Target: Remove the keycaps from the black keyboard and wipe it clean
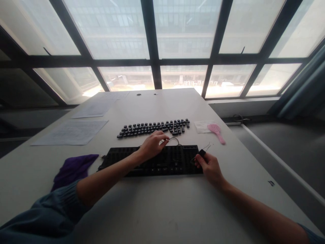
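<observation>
A black keyboard (pixel 175 161) lies across the table in front of me, and many of its keycaps look to be off. My right hand (pixel 209 166) grips a keycap puller (pixel 202 152) by its black handle over the keyboard's right end, its thin wires pointing up and away. My left hand (pixel 153 145) is raised over the keyboard's far edge, just short of the loose black keycaps (pixel 152 127) set out in rows. Its thumb and fingertips are drawn together; what they hold, if anything, I cannot make out. A thin cable (pixel 175 138) curves beside those fingertips.
A purple cloth (pixel 73 169) lies left of the keyboard. Printed papers (pixel 72 132) are farther left. A pink hairbrush (pixel 215 132) rests on a clear plastic bag (pixel 201 126) at the right, near the edge of the white table (pixel 162 206). Windows stand beyond the table.
</observation>
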Demonstrator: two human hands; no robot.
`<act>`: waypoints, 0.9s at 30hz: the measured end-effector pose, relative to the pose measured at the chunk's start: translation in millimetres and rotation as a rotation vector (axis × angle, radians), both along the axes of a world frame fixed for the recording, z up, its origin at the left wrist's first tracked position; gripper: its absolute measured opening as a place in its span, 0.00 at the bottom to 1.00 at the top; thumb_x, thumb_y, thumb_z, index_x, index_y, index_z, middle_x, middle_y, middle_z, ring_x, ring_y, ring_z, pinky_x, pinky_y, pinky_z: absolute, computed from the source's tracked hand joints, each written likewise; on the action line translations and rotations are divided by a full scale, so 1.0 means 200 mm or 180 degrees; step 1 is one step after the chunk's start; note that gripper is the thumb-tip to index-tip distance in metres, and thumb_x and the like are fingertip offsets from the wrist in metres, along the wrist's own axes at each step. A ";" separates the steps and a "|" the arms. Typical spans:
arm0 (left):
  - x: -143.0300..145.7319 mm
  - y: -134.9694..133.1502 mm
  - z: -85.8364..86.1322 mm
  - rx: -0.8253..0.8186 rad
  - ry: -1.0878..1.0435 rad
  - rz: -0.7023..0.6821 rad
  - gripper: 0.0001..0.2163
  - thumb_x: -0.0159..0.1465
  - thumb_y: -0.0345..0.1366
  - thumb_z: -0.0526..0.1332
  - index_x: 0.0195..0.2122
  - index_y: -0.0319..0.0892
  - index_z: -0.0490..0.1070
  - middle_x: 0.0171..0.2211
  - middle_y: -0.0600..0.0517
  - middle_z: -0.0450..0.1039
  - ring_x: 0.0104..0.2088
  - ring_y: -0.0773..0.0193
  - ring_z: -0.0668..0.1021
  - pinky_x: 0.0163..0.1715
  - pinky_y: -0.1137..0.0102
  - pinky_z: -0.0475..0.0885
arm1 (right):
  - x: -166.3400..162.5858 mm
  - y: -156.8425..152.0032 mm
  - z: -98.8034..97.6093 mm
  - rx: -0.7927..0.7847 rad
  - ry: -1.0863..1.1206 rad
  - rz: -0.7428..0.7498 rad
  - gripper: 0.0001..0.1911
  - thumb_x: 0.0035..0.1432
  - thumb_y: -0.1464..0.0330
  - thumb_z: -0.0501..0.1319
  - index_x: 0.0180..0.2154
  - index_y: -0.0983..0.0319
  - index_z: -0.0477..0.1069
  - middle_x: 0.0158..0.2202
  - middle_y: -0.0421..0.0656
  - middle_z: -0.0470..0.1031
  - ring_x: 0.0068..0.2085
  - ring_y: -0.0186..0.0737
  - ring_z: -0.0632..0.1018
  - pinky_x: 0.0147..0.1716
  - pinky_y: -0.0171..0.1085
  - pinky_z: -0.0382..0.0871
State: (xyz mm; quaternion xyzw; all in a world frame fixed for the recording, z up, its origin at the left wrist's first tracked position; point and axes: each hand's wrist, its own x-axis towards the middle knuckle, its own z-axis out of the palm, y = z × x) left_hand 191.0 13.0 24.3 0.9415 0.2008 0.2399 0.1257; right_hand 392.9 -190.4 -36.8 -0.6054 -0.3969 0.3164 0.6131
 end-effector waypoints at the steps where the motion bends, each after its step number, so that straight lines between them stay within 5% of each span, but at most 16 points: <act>1: -0.04 -0.05 0.01 -0.0065 0.0033 -0.0007 0.08 0.68 0.37 0.58 0.41 0.44 0.77 0.38 0.49 0.75 0.41 0.58 0.75 0.44 0.65 0.70 | 0.00 0.00 0.00 0.0003 -0.0021 -0.0001 0.22 0.58 0.50 0.64 0.30 0.65 0.72 0.26 0.44 0.75 0.25 0.38 0.74 0.24 0.35 0.69; 13: -0.52 -0.33 -0.09 -0.0030 0.0357 0.0201 0.08 0.67 0.40 0.61 0.44 0.44 0.76 0.42 0.47 0.74 0.43 0.57 0.74 0.45 0.61 0.72 | 0.00 0.00 0.01 -0.0107 -0.0367 -0.0149 0.24 0.57 0.48 0.64 0.31 0.65 0.74 0.26 0.46 0.76 0.25 0.40 0.75 0.24 0.37 0.71; 23: -0.45 -0.46 -0.03 0.0000 0.0381 0.0283 0.12 0.67 0.40 0.62 0.50 0.43 0.73 0.44 0.47 0.73 0.45 0.56 0.72 0.47 0.60 0.70 | 0.02 0.00 0.02 -0.0061 -0.0686 -0.0290 0.23 0.57 0.50 0.64 0.30 0.65 0.75 0.25 0.47 0.76 0.26 0.42 0.74 0.25 0.38 0.69; 27: -0.31 -0.52 -0.01 -0.0136 0.0325 0.0101 0.11 0.66 0.40 0.63 0.47 0.44 0.74 0.43 0.48 0.73 0.45 0.56 0.72 0.46 0.62 0.70 | -0.03 0.03 0.06 0.0083 -0.0788 0.0109 0.20 0.58 0.52 0.64 0.30 0.64 0.74 0.24 0.43 0.74 0.26 0.40 0.72 0.25 0.36 0.66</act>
